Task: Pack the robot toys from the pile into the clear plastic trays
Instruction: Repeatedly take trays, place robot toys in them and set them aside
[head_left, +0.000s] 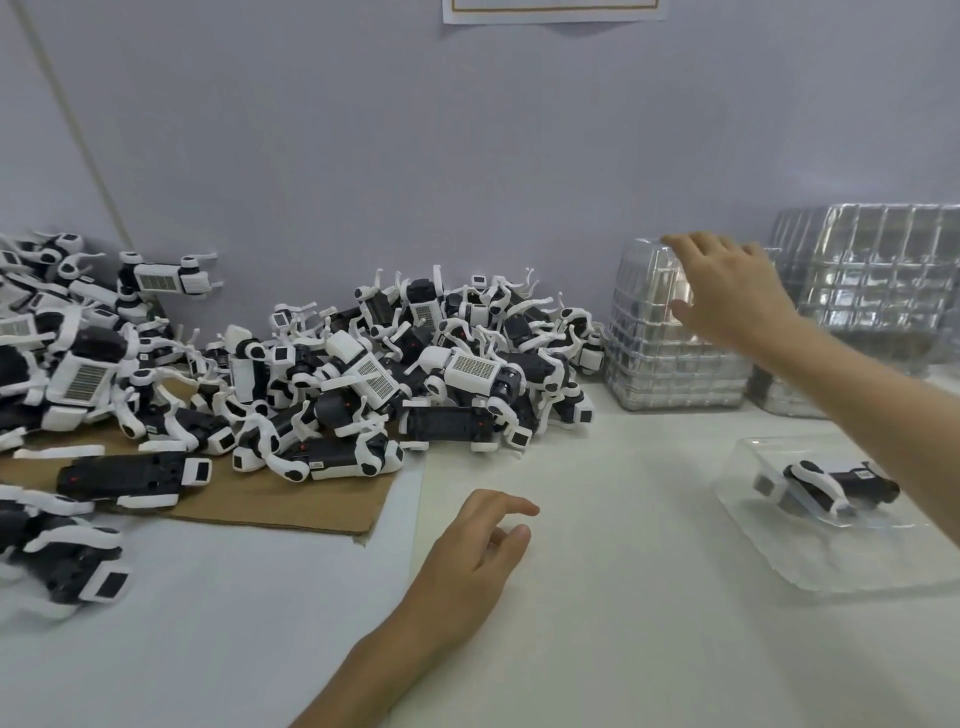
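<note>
Fingers of right hand: spread, straight, gripping nothing, at top of nearer tray stack; contact not determinable. Fingers of left hand: loosely curled, empty, above white table. Single tray at right, one robot toy lying inside. Pile of robot toys centre-left, partly on cardboard. Larger tray stack behind, far right.

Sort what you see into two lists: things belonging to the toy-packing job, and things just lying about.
Job: pile of robot toys; near tray stack; far tray stack; single tray holding a packed toy.
Lying about: cardboard sheet under the pile; paper notice on the wall.
</note>
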